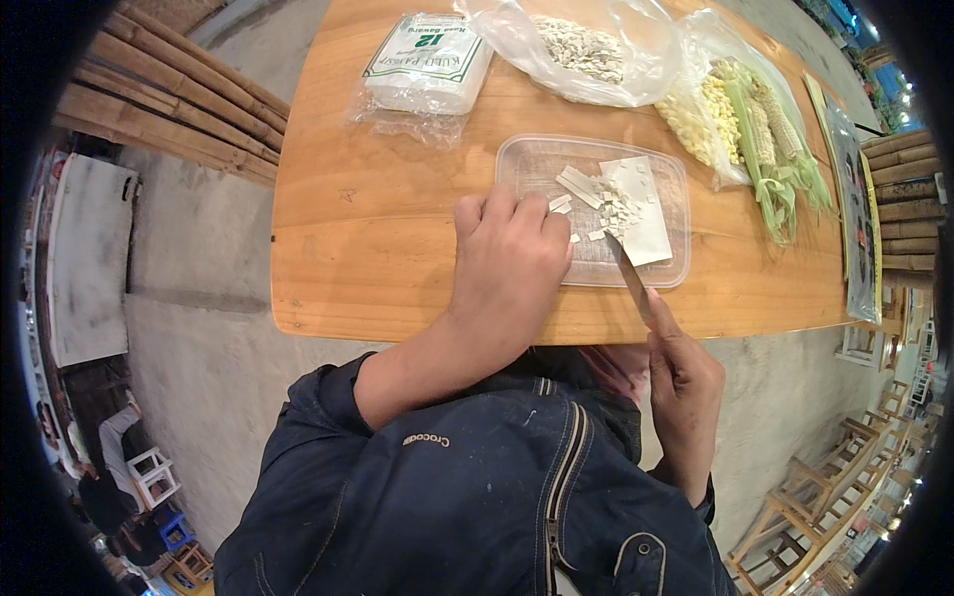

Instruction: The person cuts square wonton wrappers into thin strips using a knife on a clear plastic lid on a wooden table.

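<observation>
My right hand (682, 365) grips a small knife (630, 276), its tip resting by a heap of small white squares (615, 212). These lie in a shallow clear plastic tray or lid (678, 186). Over the tray's left side, my left hand (510, 246) curls its fingers down; a few short white strips (560, 203) show beside the fingers. The fingertips are hidden, so I cannot tell whether they pinch anything. Longer strips (580, 185) lie just behind the heap. A flat white sheet (647, 237), apparently dough, rests under some squares on the right.
Behind the tray stand a plastic packet (426, 63) bearing writing and an open bag of small white pieces (585, 52). Right of these are a bag of corn kernels (689, 119), stripped cobs with husks (775, 141) and a flat plastic-covered item (853, 216). Bamboo poles (179, 104) flank the wooden table (373, 246).
</observation>
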Motion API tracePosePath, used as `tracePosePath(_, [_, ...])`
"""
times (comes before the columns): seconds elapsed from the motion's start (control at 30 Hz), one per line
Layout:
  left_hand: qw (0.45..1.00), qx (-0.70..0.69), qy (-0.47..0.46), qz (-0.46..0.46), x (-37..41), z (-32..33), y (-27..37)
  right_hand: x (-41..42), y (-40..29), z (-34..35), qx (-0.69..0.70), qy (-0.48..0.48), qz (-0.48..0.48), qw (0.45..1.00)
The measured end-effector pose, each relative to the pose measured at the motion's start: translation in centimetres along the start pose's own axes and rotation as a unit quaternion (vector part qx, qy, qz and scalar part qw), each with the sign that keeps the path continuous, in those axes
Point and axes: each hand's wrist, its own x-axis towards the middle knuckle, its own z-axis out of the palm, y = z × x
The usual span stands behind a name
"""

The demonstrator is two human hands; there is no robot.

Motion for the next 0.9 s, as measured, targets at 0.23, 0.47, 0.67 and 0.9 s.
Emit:
tracePosePath(0.23, [0.999,0.003,0.05,0.01,0.2,0.0,0.5,0.0,-0.2,0.1,-0.031,-0.006,-0.011,0.999])
tracePosePath(0.47, [0.999,-0.001,0.012,0.047,-1.9,0.1,0.0,0.4,-1.3,1.2,-0.063,-0.014,-0.036,0.997])
tracePosePath(0.67, [0.998,0.032,0.011,0.057,-2.4,0.4,0.2,0.3,-1.7,1.8,-0.095,-0.011,-0.033,0.995])
tracePosePath(0.9, [0.997,0.054,0.008,0.063,-2.5,0.5,0.3,0.0,-1.9,2.3,-0.17,-0.003,-0.035,0.985])
